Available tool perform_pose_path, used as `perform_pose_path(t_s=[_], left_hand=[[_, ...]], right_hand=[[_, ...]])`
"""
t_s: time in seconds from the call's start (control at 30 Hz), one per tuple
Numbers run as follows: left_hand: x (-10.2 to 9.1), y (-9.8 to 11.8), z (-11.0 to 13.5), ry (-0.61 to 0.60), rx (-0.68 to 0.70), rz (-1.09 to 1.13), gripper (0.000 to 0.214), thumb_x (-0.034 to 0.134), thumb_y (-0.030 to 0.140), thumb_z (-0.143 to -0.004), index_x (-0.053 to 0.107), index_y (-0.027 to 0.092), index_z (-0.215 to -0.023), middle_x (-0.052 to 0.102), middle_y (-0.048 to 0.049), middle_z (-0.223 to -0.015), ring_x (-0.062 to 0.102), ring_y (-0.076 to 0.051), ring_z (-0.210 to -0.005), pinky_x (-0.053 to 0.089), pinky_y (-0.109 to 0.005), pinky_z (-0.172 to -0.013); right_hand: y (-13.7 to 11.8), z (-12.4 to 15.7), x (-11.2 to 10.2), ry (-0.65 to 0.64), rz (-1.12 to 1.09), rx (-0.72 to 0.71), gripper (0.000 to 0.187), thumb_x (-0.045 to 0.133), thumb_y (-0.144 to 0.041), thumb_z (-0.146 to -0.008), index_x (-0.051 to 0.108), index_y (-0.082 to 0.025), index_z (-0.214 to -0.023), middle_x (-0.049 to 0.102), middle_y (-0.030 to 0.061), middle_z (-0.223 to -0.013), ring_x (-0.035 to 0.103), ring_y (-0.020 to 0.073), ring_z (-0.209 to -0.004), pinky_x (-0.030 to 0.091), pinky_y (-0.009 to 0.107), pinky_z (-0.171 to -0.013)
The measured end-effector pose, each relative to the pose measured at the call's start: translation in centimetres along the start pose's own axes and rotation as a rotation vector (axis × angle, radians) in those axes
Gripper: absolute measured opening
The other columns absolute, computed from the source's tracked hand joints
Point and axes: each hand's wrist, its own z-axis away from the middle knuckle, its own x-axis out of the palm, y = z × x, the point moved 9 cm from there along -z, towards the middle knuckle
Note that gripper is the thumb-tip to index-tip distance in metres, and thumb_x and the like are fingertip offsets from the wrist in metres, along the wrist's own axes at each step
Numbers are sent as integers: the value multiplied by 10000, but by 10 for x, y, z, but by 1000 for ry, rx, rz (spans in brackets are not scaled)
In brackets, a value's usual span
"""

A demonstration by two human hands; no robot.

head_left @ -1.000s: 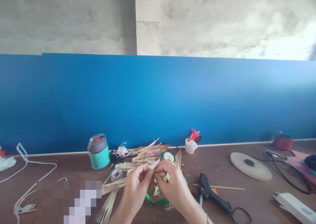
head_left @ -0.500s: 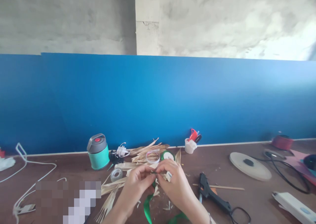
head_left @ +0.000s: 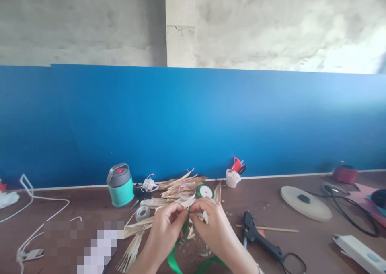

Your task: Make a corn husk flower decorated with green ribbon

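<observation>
A green ribbon [head_left: 173, 262] hangs from between my fingertips and trails down over the table. My left hand [head_left: 170, 222] pinches it with thumb and forefinger. Close beside, almost touching, my right hand [head_left: 209, 217] pinches at the same spot, where a small pale stem-like bit shows above the fingers; what exactly lies between the right fingertips is partly hidden. Dried corn husks [head_left: 138, 228] lie around and behind my hands, with small husk scraps below them. Just beyond the hands stand a green ribbon spool [head_left: 206, 191] and a clear tape roll [head_left: 187, 192].
A smaller tape roll [head_left: 142, 213] and a teal container [head_left: 121, 191] are at left. To the right lie a black glue gun [head_left: 261, 237], a thin wooden stick [head_left: 280, 229], a pale round disc [head_left: 306, 203] and a white power strip [head_left: 360, 250]. A white cup [head_left: 232, 178] stands at the back.
The hanging ribbon has swung left and now runs up to my left fingertips. My fingers have shifted slightly, and both hands remain close together in the same place.
</observation>
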Motion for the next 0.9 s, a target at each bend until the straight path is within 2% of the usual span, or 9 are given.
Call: perform_pose_path(t_s=[0.1, 0.3, 0.6, 0.77, 0.9], left_hand=[[-1, 1, -1, 11, 37, -1, 322, 585, 466, -769, 560, 181, -622, 425, 53, -460, 393, -110, -438, 280, -205, -442], [1, -4, -1, 17, 37, -11, 311, 576, 454, -777, 557, 178, -636, 410, 57, -486, 379, -106, -458, 264, -203, -445], [5, -10, -3, -26, -81, 122, 293, 651, 435, -694, 570, 166, -608, 466, 56, -465, 424, -94, -399, 307, -204, -420], [5, -14, -5, -36, -92, 181, 245, 686, 382, -671, 604, 151, -651, 529, 40, -528, 458, -91, -424, 341, -201, -431], [5, -15, -5, -55, -96, 155, 308, 652, 445, -716, 606, 146, -661, 510, 44, -505, 462, -97, -431, 347, -204, -441]], right_hand=[[0, -1, 1, -30, -2, 12, 194, 524, -45, -672, 643, -198, -675, 671, 12, -689, 600, 192, -717, 431, 320, -733], [-1, -3, -2, 1, 31, -15, 197, 545, -36, -644, 654, -200, -646, 675, 3, -679, 615, 181, -712, 436, 304, -727], [-26, 2, -9, 115, 171, -273, 190, 524, -37, -684, 587, -209, -635, 658, -9, -642, 592, 169, -669, 373, 358, -791], [-29, 4, -7, 112, 204, -300, 186, 528, -32, -716, 577, -204, -666, 649, -10, -665, 575, 168, -693, 332, 384, -837], [-26, 5, -5, 94, 212, -290, 188, 535, -26, -721, 573, -202, -665, 637, -8, -677, 564, 169, -716, 309, 399, -876]])
